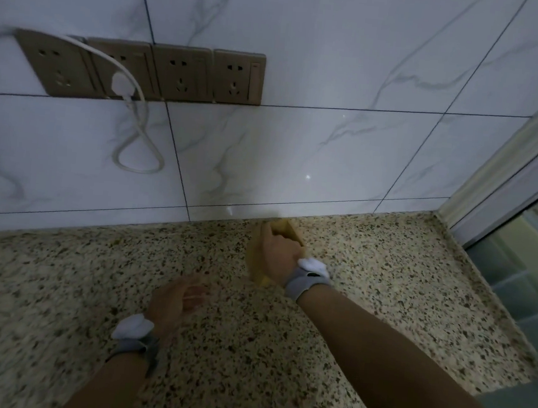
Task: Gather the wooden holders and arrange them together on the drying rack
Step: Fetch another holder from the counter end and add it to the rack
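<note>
A pale wooden holder (286, 230) stands on the speckled stone counter (386, 267), close to the tiled wall. My right hand (277, 254) is wrapped around it from the front, so only its top and a blurred lower edge show. My left hand (174, 301) hovers over the counter to the lower left, fingers loosely spread and holding nothing. Both wrists carry grey bands with white pieces. No drying rack is in view.
A row of brown wall sockets (181, 73) sits on the marble-look tiles, with a white plug and looped cable (138, 145) hanging from it. A window frame (507, 167) bounds the counter at the right. The counter's right edge drops off near it.
</note>
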`<state>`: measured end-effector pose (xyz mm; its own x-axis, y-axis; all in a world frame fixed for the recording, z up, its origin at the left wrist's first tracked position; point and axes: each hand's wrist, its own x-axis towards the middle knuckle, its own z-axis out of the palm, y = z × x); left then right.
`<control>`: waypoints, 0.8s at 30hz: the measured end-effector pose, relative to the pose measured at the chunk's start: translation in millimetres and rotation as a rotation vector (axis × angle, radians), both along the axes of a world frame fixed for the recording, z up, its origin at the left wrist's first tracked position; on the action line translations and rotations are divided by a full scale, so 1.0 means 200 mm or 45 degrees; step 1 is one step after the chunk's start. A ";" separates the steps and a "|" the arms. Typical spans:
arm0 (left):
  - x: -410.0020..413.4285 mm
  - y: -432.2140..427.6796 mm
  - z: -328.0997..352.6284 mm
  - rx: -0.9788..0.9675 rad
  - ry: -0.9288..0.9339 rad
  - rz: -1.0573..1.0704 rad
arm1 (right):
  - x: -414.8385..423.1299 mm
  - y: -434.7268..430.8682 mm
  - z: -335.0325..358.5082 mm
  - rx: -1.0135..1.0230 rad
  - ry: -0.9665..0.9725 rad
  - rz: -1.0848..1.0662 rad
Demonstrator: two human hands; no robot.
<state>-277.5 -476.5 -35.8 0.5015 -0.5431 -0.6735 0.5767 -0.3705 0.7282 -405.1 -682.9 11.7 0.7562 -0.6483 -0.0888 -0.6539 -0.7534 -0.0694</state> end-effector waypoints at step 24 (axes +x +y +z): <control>0.19 1.22 0.24 -0.246 0.330 0.892 | 0.97 1.35 0.35 0.535 0.003 1.381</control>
